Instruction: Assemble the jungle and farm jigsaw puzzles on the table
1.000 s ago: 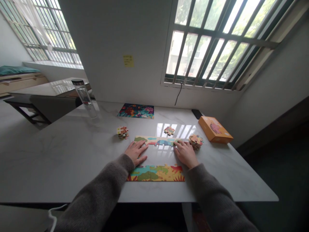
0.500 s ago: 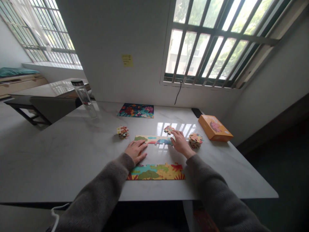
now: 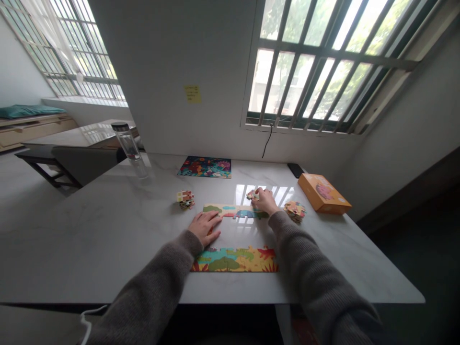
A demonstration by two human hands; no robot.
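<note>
Apparently sorting step: right hand point(image 3: 265, 201) at small jigsaw pile point(image 3: 250, 195), fingers' grip unclear; left hand point(image 3: 206, 228) spread flat, touching upper puzzle strip point(image 3: 240, 211); next likely needs 1 piece freed.

We take this for a lived-in room, probably in a home, though we cannot be sure. At the far left we see a sheer white curtain point(image 3: 53, 38) over a barred window point(image 3: 89, 52), and lower down a teal cushion point(image 3: 32, 111) on a pale wooden base point(image 3: 36, 132). Nearer stands a second table point(image 3: 68, 134) with a grey chair point(image 3: 86, 164). On our marble-patterned table point(image 3: 89, 225), a glass bottle point(image 3: 127, 143) and a jigsaw strip point(image 3: 233, 262) look domestic, and a yellow sticky note point(image 3: 193, 94) marks the far wall point(image 3: 172, 57).
</note>
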